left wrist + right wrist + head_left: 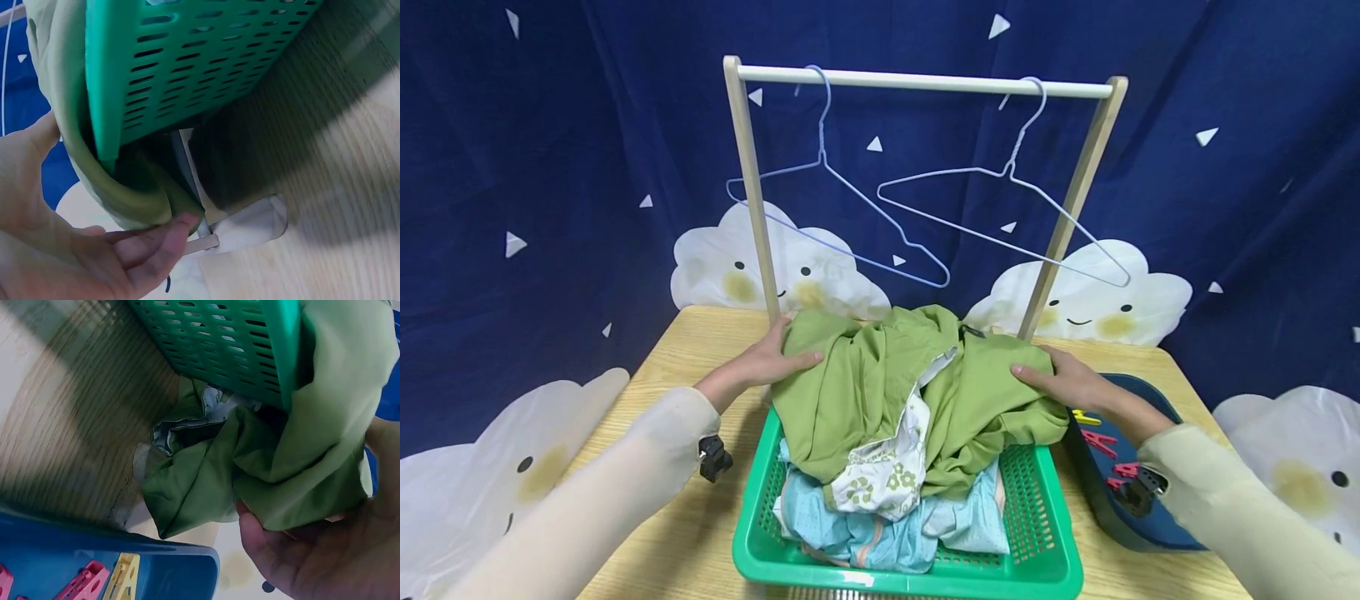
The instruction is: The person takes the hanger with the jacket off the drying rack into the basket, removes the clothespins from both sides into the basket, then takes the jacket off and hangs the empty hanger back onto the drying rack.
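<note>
A green jacket (857, 383) with a white printed lining (880, 483) lies bunched over the far part of a green plastic basket (1063, 533). My left hand (767, 354) grips its left side, thumb on top; in the left wrist view the fingertips (178, 231) hold the cloth's edge beyond the basket wall. On the opposite side my right hand (1067, 383) holds the jacket between thumb and fingers. Loose green cloth hangs down to the table beside the basket in the right wrist view. Light blue clothing (827, 508) lies inside the basket, partly covered by the jacket.
Behind the basket stands a rack with a white rail (917, 81), bearing a bluish hanger (857, 254) and a pale hanger (970, 229). A dark blue bin (1150, 533) with red and yellow clothespins (1099, 442) is at the right, under my right forearm. The table (662, 367) is wooden.
</note>
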Motion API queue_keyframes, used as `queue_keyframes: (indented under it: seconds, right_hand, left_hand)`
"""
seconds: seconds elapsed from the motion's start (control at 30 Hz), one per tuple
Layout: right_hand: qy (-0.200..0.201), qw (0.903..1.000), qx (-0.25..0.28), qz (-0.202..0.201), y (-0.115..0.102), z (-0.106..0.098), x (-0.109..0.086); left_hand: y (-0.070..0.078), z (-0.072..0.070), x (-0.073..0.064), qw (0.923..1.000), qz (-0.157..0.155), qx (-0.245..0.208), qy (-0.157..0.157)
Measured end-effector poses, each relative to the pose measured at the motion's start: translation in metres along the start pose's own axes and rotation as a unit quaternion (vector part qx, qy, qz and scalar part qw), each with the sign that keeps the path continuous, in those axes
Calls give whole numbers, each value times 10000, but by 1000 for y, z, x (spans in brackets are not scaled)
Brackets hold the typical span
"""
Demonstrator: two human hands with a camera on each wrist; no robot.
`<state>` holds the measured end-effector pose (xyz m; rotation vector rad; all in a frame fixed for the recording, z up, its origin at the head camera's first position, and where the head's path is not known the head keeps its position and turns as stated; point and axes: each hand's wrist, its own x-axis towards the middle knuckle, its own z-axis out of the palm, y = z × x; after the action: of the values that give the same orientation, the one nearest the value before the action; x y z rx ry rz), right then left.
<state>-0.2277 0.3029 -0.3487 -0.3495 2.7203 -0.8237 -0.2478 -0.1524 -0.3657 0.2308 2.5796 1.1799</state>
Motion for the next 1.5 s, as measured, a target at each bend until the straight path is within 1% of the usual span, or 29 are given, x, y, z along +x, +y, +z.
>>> queue_keyframes:
  seconds: [0.07,0.13,0.23,0.3,0.43,0.53,0.6,0.7,0.77,0.87,1.1,1.27,1.4,1.5]
  right_hand:
    - [-16,10000,7,31,0,1,1]
    - [8,10000,38,25,0,2,3]
    - [133,9999,79,-65,-2,4,5]
    - [323,9993,169,-104,-4,5,6]
    - [873,9957,230,-199,-6,7,9]
    - [1278,9914,54,-284,-8,7,9]
    - [1494,9881,-72,-345,-11,7,9]
    - [1697,9846,-131,-401,-17,6,8]
    - [1798,9827,-114,-432,-20,5,8]
    - [1894,9809,-81,-442,-23,4,8]
    - [2091,9763,93,-544,-37,-2,7]
    - [2291,9705,128,-745,-50,-7,6]
    - [2392,9665,208,-902,-60,-9,1]
    - [2430,9638,267,-1063,-71,-10,-6]
  left_hand:
    - [-1,1,2,10000,-46,17,-41]
    - [-3,3,4,9998,-148,96,-16]
    - [-5,5,7,9995,-217,207,105]
    - [-5,7,9,9991,-200,269,261]
    - [-1,10,11,9969,5,444,655]
    - [2,12,12,9930,130,644,985]
    - [5,12,12,9906,92,668,1194]
    - [8,11,10,9882,5,579,1418]
    - [10,10,9,9871,-60,424,1541]
    - [13,8,8,9846,-23,261,1727]
    - [22,3,5,9779,349,6,2059]
    - [36,-1,-1,9719,542,-277,2274]
    - [50,-3,-7,9666,825,-637,2343]
    - [58,-2,-12,9642,1053,-765,2310]
